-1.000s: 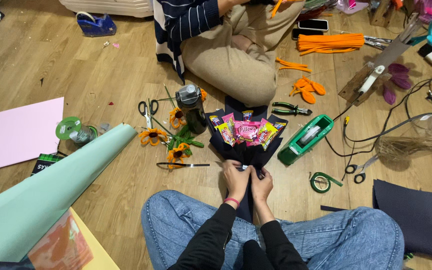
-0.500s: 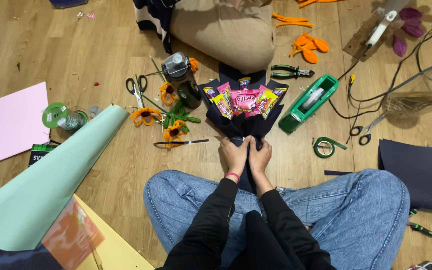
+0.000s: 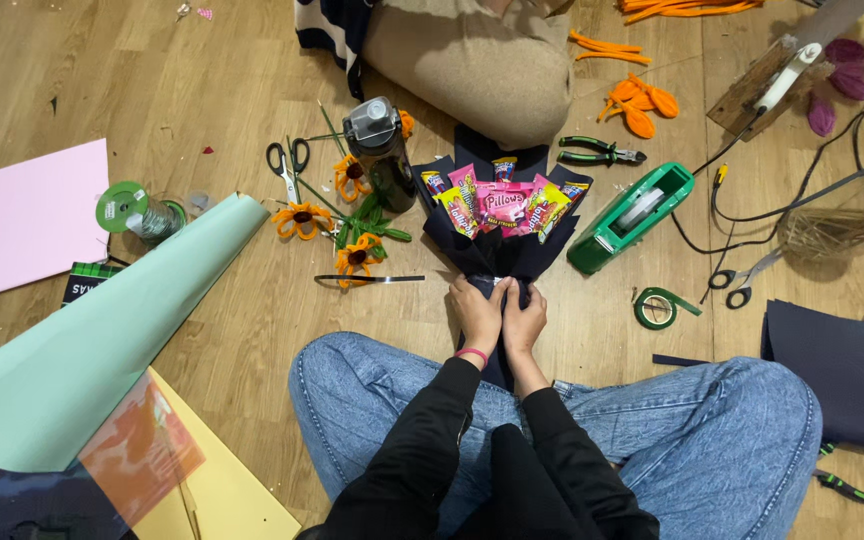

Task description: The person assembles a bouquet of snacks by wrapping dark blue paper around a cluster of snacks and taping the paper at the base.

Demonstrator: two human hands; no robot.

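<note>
a snack bouquet (image 3: 500,225), made of bright candy and snack packets wrapped in dark navy paper, is laid flat on the wooden floor (image 3: 202,90) just in front of the seated person's crossed, jeans-clad legs, its packets fanned away from them. its narrow neck is gripped by both hands side by side: the left hand (image 3: 478,312), with a pink band at the wrist, is closed around the gathered paper, and the right hand (image 3: 524,320) is clasped on the same neck, touching the left. just right of the bouquet a green tape dispenser (image 3: 632,217) is seen, and nearer the person from it a loose roll of green tape (image 3: 657,307). beyond the bouquet's top right, green-handled pliers (image 3: 600,153) are lying, with orange petal pieces (image 3: 640,105) farther out. touching the bouquet's upper left edge a dark bottle (image 3: 380,150) with a grey lid is stood, and left of the bouquet orange paper flowers (image 3: 337,215) with green stems are scattered, with black-handled scissors (image 3: 286,165) beyond them. a spool of green ribbon (image 3: 127,210) and a pink sheet (image 3: 22,220) are found well to the bouquet's left, and a large roll of mint-green paper (image 3: 102,330) is stretched from there toward the lower left. beyond the bouquet's top a second person's bent knee in beige trousers (image 3: 482,65) is seen. far right of the bouquet, a dark navy sheet (image 3: 847,370) is lying beside the person's knee.
</note>
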